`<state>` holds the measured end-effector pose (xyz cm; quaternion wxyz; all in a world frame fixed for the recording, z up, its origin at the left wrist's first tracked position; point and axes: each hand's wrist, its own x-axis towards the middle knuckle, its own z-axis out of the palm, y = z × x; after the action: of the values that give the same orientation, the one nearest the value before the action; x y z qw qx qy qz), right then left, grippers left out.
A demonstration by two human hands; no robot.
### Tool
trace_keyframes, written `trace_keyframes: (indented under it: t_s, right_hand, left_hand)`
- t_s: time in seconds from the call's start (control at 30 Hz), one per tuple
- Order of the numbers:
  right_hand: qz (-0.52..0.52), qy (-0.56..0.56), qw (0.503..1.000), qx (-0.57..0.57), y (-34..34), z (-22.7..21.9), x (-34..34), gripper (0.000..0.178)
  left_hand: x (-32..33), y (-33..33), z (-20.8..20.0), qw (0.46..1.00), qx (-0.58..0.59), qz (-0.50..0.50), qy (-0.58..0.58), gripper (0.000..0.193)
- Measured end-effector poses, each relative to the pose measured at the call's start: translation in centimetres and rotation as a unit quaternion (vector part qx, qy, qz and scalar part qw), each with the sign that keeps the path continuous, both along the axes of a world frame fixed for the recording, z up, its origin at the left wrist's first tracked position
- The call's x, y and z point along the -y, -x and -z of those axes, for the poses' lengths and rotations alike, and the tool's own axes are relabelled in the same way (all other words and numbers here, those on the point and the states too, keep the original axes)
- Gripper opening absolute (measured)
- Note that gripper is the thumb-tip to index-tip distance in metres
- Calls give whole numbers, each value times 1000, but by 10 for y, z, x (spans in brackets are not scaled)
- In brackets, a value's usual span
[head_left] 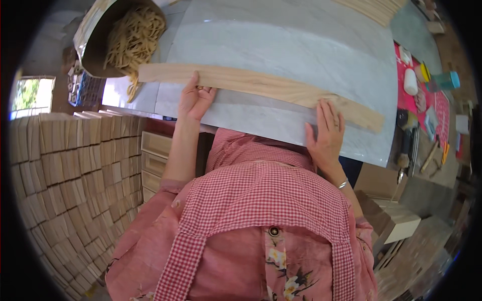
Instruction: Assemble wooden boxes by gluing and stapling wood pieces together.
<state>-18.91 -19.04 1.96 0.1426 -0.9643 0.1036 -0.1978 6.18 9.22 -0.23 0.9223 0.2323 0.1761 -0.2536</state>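
Observation:
A long, thin wooden board (251, 83) lies across the pale grey, glossy tabletop (281, 45), slanting down toward the right. My left hand (196, 100) grips its near edge toward the left end, thumb on top and the other fingers curled at the edge. Near the right end, my right hand (325, 128) rests its outstretched fingertips on the board, thumb held apart and lying short of the wood. Beside the board's left end stands a tilted round container (93, 50) filled with tan, curly ribbon-like strips (134, 37), some hanging over its rim.
Stacked wooden pieces (75, 175) form a wall at my left. More thin wooden strips (374, 9) lie at the table's far right. Beyond the right edge are a pink mat (409, 90), a white bottle (410, 83), a teal-lidded jar (444, 81) and small tools. Drawers (155, 145) sit below.

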Motion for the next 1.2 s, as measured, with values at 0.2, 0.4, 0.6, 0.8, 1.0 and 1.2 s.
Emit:
trace_keyframes:
  t_s: [0.2,0.4,0.6,0.8,1.0,1.2]
  right_hand:
    - [-9,14,1000,0,-6,-2,2,60]
    - [-4,33,999,12,-32,-5,10,60]
    - [-8,93,996,6,-56,-14,31,59]
    - [25,127,992,-1,-52,-18,62,57]
    - [64,140,987,38,-45,-25,66,57]
    - [83,124,986,72,-42,-37,61,58]
  left_hand:
    - [-5,4,2,1000,-10,-17,-2,25]
    - [2,7,-11,1000,-19,-21,-9,24]
    - [17,14,-34,999,-16,27,-6,23]
    - [25,36,-69,896,104,355,-243,34]
    - [81,51,-95,260,723,64,-637,43]
    - [111,10,-81,182,704,229,-647,48]
